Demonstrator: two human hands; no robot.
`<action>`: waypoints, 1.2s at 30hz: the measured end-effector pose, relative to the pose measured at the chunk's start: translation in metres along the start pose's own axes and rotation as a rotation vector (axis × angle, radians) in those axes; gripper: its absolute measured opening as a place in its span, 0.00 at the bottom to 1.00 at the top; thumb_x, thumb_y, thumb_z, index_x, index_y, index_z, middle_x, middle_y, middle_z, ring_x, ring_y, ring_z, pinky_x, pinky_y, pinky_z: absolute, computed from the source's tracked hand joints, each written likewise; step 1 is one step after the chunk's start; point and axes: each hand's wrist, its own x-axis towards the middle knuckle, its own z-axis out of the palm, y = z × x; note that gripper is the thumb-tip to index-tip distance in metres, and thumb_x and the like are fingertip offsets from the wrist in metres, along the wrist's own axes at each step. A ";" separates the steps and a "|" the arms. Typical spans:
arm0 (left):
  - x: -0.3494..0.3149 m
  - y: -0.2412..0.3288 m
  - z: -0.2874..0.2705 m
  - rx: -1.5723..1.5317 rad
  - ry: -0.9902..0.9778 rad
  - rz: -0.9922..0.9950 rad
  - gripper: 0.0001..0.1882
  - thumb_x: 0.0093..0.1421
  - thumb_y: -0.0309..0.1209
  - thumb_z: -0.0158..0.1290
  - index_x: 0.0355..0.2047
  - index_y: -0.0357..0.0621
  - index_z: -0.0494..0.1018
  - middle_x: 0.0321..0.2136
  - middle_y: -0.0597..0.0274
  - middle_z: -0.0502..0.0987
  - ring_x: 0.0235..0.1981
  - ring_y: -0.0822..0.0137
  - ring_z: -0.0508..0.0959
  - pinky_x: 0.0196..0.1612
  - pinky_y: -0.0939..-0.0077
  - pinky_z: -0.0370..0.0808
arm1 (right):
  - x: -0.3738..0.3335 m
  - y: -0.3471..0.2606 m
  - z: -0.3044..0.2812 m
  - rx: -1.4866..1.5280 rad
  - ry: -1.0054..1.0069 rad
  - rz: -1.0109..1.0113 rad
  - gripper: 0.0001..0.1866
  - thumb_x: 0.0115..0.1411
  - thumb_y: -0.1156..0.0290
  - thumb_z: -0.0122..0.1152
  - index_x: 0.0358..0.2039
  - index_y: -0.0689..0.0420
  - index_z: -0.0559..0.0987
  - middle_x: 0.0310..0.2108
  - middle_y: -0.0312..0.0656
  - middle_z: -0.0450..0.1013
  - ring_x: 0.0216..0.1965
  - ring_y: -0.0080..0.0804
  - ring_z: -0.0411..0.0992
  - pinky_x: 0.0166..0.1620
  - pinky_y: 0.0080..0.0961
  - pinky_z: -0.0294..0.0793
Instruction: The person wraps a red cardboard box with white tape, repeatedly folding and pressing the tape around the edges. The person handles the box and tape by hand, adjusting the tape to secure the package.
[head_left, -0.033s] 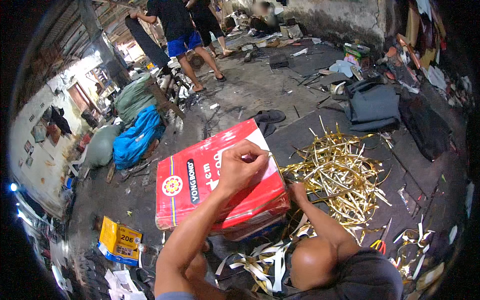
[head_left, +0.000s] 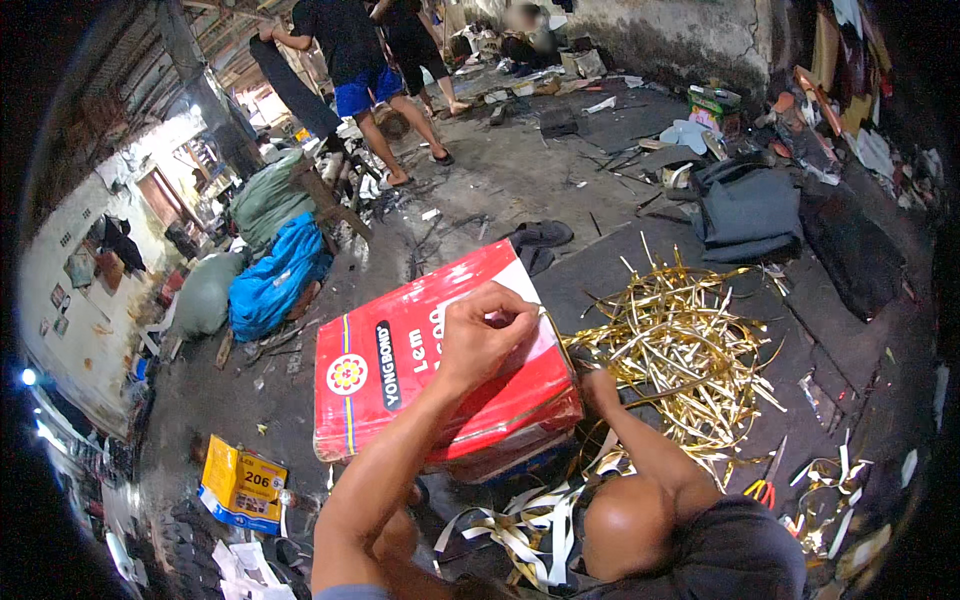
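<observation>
A red cardboard box [head_left: 400, 385], with a flower emblem on top, stands tilted in front of me. My left hand [head_left: 490, 335] rests on its top near the right edge, closed with curled fingertips; whatever they pinch is hidden. Low beside the box's right side is my right hand [head_left: 600, 393], its fingers bent together and partly hidden. Next to that hand spreads a tangled heap of shiny gold strips [head_left: 690, 350], some of them reaching the box's edge. White and gold strips [head_left: 540, 530] lie between the box and my bent knee [head_left: 628, 525].
Scissors with red and yellow handles [head_left: 762, 490] lie at the right, beside more loose strips [head_left: 835, 490]. A yellow carton [head_left: 243, 483] sits at the left. Farther off are a blue sack [head_left: 280, 280], black sandals [head_left: 540, 238], dark folded material [head_left: 745, 210] and two people standing.
</observation>
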 end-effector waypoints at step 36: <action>-0.012 0.011 -0.042 0.636 -0.163 0.612 0.18 0.56 0.29 0.63 0.48 0.45 0.83 0.40 0.57 0.81 0.42 0.54 0.78 0.50 0.61 0.77 | -0.063 -0.002 -0.069 -0.393 -0.082 0.367 0.11 0.62 0.67 0.59 0.36 0.59 0.86 0.39 0.56 0.82 0.42 0.52 0.83 0.43 0.44 0.84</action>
